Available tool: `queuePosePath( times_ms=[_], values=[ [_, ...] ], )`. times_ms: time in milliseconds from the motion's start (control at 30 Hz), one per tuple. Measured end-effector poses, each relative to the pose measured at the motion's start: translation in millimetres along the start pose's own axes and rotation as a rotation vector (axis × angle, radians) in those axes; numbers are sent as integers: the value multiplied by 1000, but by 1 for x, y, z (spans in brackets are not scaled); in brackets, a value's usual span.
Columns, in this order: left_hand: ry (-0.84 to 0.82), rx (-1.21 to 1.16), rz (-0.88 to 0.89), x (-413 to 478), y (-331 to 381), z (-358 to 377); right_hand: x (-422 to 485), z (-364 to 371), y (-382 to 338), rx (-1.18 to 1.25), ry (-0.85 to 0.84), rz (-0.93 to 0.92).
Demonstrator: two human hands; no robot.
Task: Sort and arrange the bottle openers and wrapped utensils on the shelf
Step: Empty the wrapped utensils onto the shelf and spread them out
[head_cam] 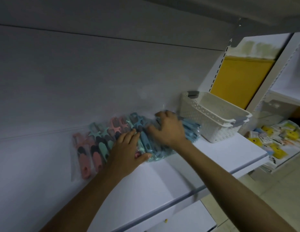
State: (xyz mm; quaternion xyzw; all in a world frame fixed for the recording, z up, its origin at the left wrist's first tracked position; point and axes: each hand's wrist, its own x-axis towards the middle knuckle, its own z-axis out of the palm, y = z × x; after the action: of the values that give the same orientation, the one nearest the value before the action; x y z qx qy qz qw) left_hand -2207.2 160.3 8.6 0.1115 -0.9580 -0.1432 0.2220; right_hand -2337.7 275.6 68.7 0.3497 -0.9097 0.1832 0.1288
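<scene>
My left hand point(127, 151) lies flat on the wrapped bottle openers point(95, 148), and my right hand point(169, 129) beside it curls its fingers around the blue packets point(191, 131), with the basket point(218, 114) just to its right.

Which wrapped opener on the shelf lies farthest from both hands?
The pink opener at the row's far left end; all others lie nearer the left hand or right hand.

1. Wrapped openers point(89, 153) are lying in an overlapping row on the shelf point(221, 153), against the back panel point(78, 81).
2. A basket point(212, 121) is sitting just right of them.
3. Left hand point(127, 151) is pressing the row's middle; right hand point(169, 129) is gripping its right end.
</scene>
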Motion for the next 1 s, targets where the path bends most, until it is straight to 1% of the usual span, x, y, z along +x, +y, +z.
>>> queuePosePath(
  times_ms=[67, 100, 167, 267, 333, 400, 500, 600, 633, 667, 700, 733, 767, 800, 867, 933, 1000],
  values=[
    [-8, 18, 1, 0, 0, -1, -7, 13, -19, 85, -190, 76],
    [-18, 29, -3, -1, 0, -1, -6, 15, -21, 119, -252, 116],
    [-34, 36, -20, -1, -1, 0, 1, 11, -18, 162, -306, 142],
    [-53, 57, -24, -1, -2, 0, 8, 10, -20, 122, -392, 114],
    [-53, 45, -30, -1, -1, 0, 12, 13, -26, 71, -371, 99],
    [-48, 36, -31, -1, -1, -1, 20, 10, -19, 133, -288, 162],
    [-33, 50, -29, -2, 0, -2, 35, -10, 15, 258, -204, 296],
    [-39, 35, -42, -1, 0, -1, 39, -25, 44, 251, -153, 319],
    [-42, 33, -41, -1, 0, 0, 37, -26, 47, 275, -154, 308],
    [-44, 37, -41, 0, 0, 0, 32, -25, 45, 299, -189, 299],
    [-45, 43, -42, 0, 0, 0, 26, -20, 40, 311, -260, 297],
    [-45, 50, -44, 1, 1, 0, 20, -12, 33, 274, -344, 295],
    [-45, 53, -44, 1, 1, 0, 15, -3, 27, 187, -412, 284],
    [-46, 54, -42, 2, 1, 0, 11, 5, 23, 94, -444, 275],
    [-45, 54, -37, 3, 1, 0, 12, 11, 22, -8, -421, 266],
    [-52, 50, -41, 2, 1, 0, 15, 7, 28, 25, -395, 244],
    [-73, 25, -55, 4, 2, -2, 19, 2, 39, 103, -328, 230]
  ],
)
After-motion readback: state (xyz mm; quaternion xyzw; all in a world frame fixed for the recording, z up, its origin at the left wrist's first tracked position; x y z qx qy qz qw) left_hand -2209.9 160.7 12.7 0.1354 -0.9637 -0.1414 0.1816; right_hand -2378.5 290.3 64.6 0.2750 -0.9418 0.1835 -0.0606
